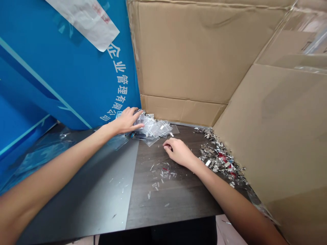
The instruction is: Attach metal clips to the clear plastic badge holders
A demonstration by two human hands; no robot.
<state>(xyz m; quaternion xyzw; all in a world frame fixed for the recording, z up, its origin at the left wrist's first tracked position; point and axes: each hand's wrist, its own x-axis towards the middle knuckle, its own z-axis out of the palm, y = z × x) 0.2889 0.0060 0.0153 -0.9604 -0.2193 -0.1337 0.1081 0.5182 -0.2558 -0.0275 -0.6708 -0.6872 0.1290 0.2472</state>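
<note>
1. The dark wood-grain table (178, 200) carries everything. A grey sheet (102, 190) covers the part of it under the left forearm.
2. A loose pile of clear plastic sleeves (155, 129) lies under the fingers of the left hand (127, 120) and spreads just to its right.
3. A heap of metal clips (217, 156) lies just right of the right hand (178, 151).
4. Small clear plastic bits (160, 175) are scattered near that hand's wrist, on the person's side.
5. Clear bags (43, 153) lie well left of the left arm.

Small assembly workshop: cardboard walls (184, 51), heaped metal clips (219, 156), clear plastic sleeves (155, 129) on a dark table (178, 197).

Glossy clear plastic sleeves (153, 128); shiny metal clips (219, 157); matt wood-grain table (178, 197).
</note>
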